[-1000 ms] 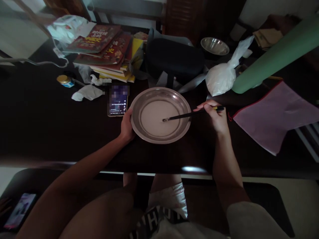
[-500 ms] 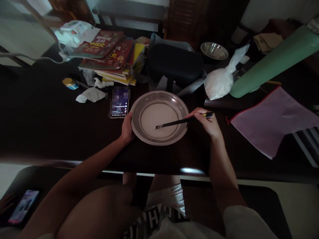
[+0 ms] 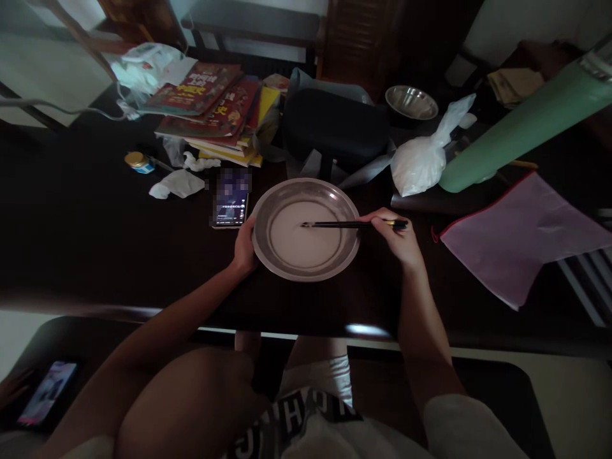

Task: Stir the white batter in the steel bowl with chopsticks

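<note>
A round metal pan (image 3: 268,197) with a thin pale liquid in it sits on the dark table (image 3: 95,255) in front of me. My left hand (image 3: 245,250) grips the pan's left rim. My right hand (image 3: 399,239) holds a pair of dark chopsticks (image 3: 351,224) at the pan's right side. The chopstick tips rest in the liquid near the pan's middle.
A lit phone (image 3: 230,203) lies just left of the pan. Behind it are stacked books (image 3: 210,108), crumpled tissue (image 3: 176,183), a small jar (image 3: 138,162), a black case (image 3: 335,127), a tied white bag (image 3: 421,162), a steel bowl (image 3: 411,102), a green roll (image 3: 521,127) and a pink pouch (image 3: 521,236).
My right hand has swung the chopsticks, so their tips moved from the pan's lower middle up toward its centre. My left hand stays on the rim.
</note>
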The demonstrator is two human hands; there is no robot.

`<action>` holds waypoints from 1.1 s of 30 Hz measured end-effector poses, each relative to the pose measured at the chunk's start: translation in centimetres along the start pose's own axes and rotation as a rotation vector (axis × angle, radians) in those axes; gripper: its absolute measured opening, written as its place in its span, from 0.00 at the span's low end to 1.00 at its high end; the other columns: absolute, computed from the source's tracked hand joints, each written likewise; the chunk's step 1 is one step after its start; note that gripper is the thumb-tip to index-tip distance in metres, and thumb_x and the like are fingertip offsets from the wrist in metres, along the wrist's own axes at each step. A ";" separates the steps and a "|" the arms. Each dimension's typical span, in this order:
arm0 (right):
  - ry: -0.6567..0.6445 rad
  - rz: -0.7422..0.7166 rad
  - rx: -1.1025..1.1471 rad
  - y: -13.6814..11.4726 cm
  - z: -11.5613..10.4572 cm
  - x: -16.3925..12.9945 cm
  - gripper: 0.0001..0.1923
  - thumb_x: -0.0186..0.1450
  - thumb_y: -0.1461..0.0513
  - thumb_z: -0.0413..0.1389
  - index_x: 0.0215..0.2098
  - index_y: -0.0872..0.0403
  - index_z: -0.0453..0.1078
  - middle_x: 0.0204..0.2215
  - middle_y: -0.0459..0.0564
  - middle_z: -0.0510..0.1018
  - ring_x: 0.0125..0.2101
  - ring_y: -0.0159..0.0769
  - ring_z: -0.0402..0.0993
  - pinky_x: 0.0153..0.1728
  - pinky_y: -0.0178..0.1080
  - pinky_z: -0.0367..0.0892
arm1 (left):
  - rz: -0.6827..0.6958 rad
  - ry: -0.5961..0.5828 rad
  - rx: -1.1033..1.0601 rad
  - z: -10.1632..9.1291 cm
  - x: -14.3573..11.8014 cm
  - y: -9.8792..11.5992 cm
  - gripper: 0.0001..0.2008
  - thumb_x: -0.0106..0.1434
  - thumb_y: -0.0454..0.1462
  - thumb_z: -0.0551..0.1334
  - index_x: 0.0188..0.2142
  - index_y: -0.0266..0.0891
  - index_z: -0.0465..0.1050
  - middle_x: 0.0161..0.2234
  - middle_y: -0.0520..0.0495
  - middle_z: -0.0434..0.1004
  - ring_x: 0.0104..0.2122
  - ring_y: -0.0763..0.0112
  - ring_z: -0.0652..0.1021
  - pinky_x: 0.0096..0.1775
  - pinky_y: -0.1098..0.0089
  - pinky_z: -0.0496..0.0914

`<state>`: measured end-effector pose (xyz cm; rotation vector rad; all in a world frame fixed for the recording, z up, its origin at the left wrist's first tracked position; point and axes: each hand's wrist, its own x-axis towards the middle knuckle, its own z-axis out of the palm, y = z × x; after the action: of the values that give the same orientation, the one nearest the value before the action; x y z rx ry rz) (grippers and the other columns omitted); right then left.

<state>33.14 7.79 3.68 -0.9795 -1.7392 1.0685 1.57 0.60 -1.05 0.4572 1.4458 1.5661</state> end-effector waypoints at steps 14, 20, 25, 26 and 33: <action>0.100 0.015 0.052 0.0 -0.3 0.0 0.14 0.67 0.47 0.61 0.33 0.46 0.82 0.30 0.45 0.86 0.35 0.40 0.84 0.42 0.45 0.77 | 0.018 -0.087 -0.098 0.3 -0.2 0.2 0.10 0.58 0.45 0.64 0.29 0.42 0.74 0.29 0.46 0.80 0.42 0.53 0.83 0.40 0.62 0.80; -0.050 0.016 0.006 0.0 -0.1 0.1 0.14 0.68 0.48 0.61 0.36 0.45 0.84 0.35 0.46 0.87 0.39 0.40 0.83 0.46 0.44 0.75 | 0.000 -0.078 -0.108 0.5 -0.2 0.3 0.11 0.60 0.46 0.64 0.31 0.41 0.76 0.29 0.47 0.81 0.42 0.53 0.83 0.39 0.62 0.80; 0.081 0.006 0.079 0.2 -0.4 0.0 0.12 0.68 0.49 0.61 0.33 0.45 0.82 0.29 0.43 0.86 0.34 0.38 0.83 0.42 0.43 0.75 | -0.037 -0.073 -0.122 0.6 -0.5 0.7 0.10 0.60 0.44 0.63 0.27 0.42 0.72 0.27 0.48 0.80 0.42 0.54 0.83 0.41 0.63 0.80; 0.039 0.010 0.086 0.2 -0.3 -0.1 0.12 0.68 0.49 0.61 0.33 0.45 0.83 0.30 0.44 0.86 0.34 0.38 0.83 0.42 0.43 0.75 | -0.043 -0.075 -0.122 0.7 -0.5 0.8 0.10 0.60 0.44 0.63 0.27 0.42 0.71 0.27 0.48 0.80 0.42 0.54 0.83 0.41 0.63 0.80; 0.054 0.005 0.036 0.3 -0.3 0.0 0.12 0.67 0.49 0.62 0.34 0.45 0.83 0.33 0.44 0.87 0.38 0.39 0.83 0.45 0.44 0.75 | -0.024 -0.067 -0.124 0.7 -0.5 0.8 0.07 0.55 0.43 0.63 0.26 0.43 0.71 0.26 0.48 0.79 0.46 0.53 0.83 0.42 0.63 0.80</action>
<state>33.42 7.97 3.46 -0.9827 -1.6691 1.0634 2.08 0.66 0.06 0.4137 1.2905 1.5956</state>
